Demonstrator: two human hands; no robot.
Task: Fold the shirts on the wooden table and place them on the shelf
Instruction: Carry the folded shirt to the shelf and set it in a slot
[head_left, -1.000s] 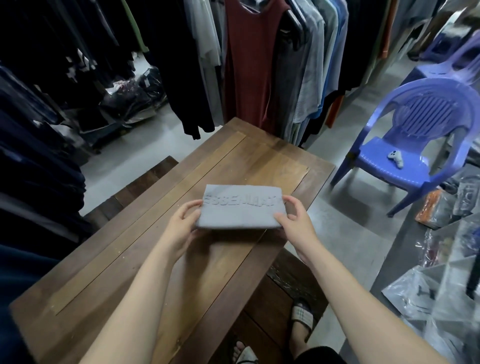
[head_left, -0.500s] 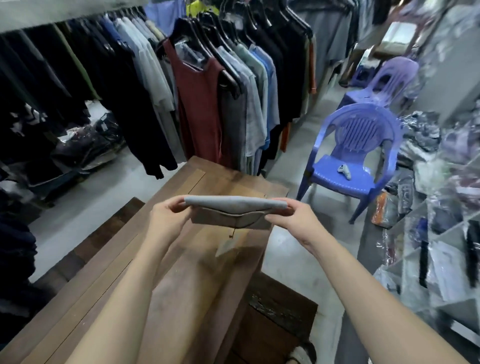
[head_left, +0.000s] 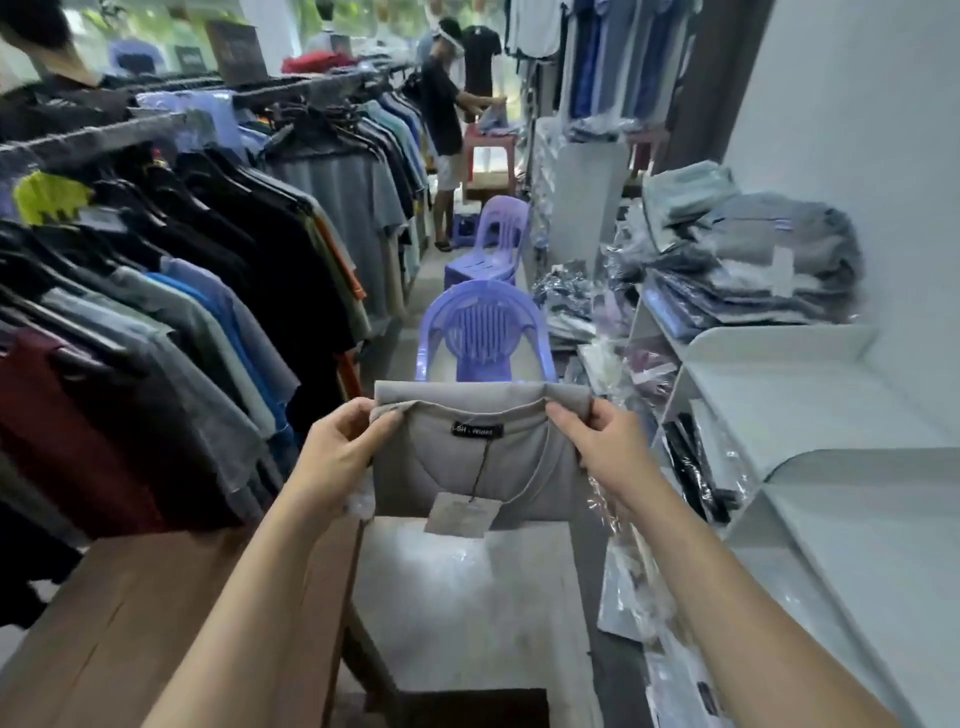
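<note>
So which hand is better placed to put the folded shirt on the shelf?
Probably the right. Both hands pinch the upper corners of the grey shirt in the air, but the white shelf lies on the side of the right hand, while the left hand is nearer the wooden table.

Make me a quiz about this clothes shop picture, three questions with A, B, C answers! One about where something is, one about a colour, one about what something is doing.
1. Where is the grey shirt? A. Stuffed in a box. B. Held up in the air. C. Draped over a hanger.
2. What colour is the nearest chair? A. Red. B. Green. C. Purple.
3. What is the shirt's paper tag doing? A. Dangling on its string. B. Torn in two. C. Tucked out of sight.
Answers: 1 B, the left hand and right hand each pinch a top corner of it. 2 C, its back and arms are purple. 3 A, it hangs loose in front of the shirt.
</note>
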